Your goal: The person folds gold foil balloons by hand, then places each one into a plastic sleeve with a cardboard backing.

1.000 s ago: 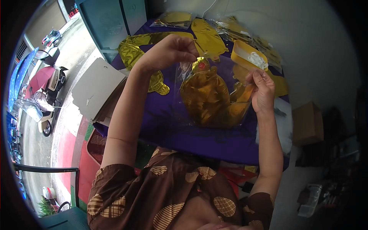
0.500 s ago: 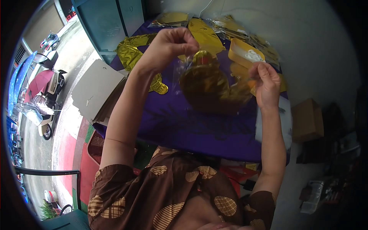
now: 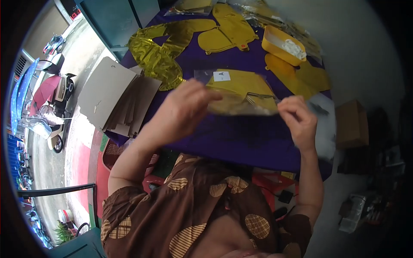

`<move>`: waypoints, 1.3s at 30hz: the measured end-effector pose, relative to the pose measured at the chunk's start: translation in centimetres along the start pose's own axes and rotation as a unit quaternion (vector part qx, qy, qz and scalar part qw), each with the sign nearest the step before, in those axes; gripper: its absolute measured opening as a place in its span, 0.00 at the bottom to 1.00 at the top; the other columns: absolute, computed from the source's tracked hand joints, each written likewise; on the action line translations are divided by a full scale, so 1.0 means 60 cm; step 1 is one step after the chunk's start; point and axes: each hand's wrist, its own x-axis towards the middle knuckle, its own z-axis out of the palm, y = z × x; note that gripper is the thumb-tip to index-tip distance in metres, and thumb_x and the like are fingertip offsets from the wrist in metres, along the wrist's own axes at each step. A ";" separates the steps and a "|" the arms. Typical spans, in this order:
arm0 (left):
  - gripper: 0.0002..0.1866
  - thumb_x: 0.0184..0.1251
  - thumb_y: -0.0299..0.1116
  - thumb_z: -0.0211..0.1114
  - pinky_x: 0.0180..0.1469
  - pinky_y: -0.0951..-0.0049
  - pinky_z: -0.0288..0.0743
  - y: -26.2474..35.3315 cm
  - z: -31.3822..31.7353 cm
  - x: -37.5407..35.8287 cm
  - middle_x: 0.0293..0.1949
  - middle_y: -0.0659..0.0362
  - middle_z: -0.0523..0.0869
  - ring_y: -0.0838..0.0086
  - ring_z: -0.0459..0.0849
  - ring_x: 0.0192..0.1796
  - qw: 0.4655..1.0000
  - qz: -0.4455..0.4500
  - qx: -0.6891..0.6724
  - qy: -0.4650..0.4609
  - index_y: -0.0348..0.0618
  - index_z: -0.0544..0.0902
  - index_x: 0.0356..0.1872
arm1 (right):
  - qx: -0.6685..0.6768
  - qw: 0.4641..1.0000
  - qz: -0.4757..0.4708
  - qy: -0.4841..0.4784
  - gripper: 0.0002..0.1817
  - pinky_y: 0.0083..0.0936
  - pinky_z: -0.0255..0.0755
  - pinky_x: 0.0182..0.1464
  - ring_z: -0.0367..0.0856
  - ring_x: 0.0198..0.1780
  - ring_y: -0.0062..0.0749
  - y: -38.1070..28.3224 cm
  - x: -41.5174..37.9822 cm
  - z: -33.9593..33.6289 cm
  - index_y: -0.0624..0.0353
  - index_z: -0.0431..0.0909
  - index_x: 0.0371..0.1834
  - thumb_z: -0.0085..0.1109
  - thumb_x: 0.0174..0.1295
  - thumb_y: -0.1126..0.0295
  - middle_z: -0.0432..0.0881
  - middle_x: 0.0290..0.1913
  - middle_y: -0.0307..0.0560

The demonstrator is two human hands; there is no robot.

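A clear plastic bag (image 3: pixel 243 88) with flat gold foil and a white label marked "A" (image 3: pixel 222 76) lies over the purple cloth (image 3: pixel 241 139). My right hand (image 3: pixel 300 122) pinches the bag's near right corner. At the bag's near left side, my left hand (image 3: pixel 187 105) has its fingers bent; motion blur hides whether they grip the bag. Crinkled gold foil (image 3: pixel 159 51) lies at the back left, flat gold foil pieces (image 3: pixel 228 32) at the back middle, and more gold foil (image 3: pixel 297 75) on the right.
A yellow tray (image 3: pixel 282 53) holding white items stands at the back right. Grey cardboard sheets (image 3: pixel 107 94) are stacked at the left edge. Packaged pieces (image 3: pixel 266 13) lie along the back. A cardboard box (image 3: pixel 352 124) is beyond the right edge.
The bag has come down and now shows its label. My left hand has moved down toward me; my right hand has dropped a little. The view has shifted slightly.
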 end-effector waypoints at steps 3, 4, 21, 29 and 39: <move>0.16 0.48 0.17 0.68 0.39 0.64 0.73 -0.004 0.030 -0.055 0.31 0.56 0.76 0.60 0.76 0.37 0.998 0.020 0.037 -0.054 0.41 0.85 0.41 | -0.043 0.998 -0.029 -0.039 0.08 0.28 0.74 0.43 0.79 0.40 0.36 -0.006 -0.044 0.008 0.65 0.82 0.32 0.64 0.51 0.87 0.83 0.35 0.45; 0.15 0.47 0.18 0.68 0.39 0.64 0.72 -0.010 0.039 -0.070 0.31 0.57 0.76 0.60 0.76 0.37 0.996 0.017 0.035 -0.074 0.42 0.85 0.39 | -0.034 0.998 -0.008 -0.043 0.08 0.28 0.74 0.43 0.79 0.40 0.37 -0.002 -0.058 0.012 0.65 0.82 0.32 0.64 0.51 0.87 0.83 0.35 0.46; 0.10 0.47 0.18 0.70 0.39 0.62 0.72 -0.027 0.086 -0.112 0.30 0.55 0.77 0.58 0.77 0.36 0.997 -0.069 -0.022 -0.038 0.40 0.77 0.27 | -0.071 0.981 0.180 0.012 0.23 0.25 0.73 0.40 0.74 0.34 0.29 -0.003 -0.151 0.048 0.63 0.75 0.57 0.66 0.56 0.78 0.81 0.37 0.44; 0.10 0.46 0.18 0.69 0.39 0.63 0.72 -0.026 0.088 -0.116 0.29 0.55 0.77 0.58 0.77 0.36 0.997 -0.063 -0.013 -0.037 0.40 0.78 0.27 | -0.037 0.975 0.215 0.048 0.14 0.22 0.73 0.35 0.74 0.30 0.25 0.006 -0.154 0.069 0.64 0.79 0.47 0.62 0.57 0.84 0.80 0.37 0.44; 0.10 0.46 0.18 0.69 0.41 0.63 0.71 -0.026 0.084 -0.119 0.30 0.55 0.78 0.58 0.78 0.38 0.997 -0.051 0.003 -0.050 0.41 0.78 0.29 | -0.033 0.968 0.242 0.058 0.11 0.22 0.73 0.33 0.79 0.29 0.25 0.014 -0.147 0.078 0.65 0.79 0.46 0.61 0.60 0.83 0.80 0.31 0.44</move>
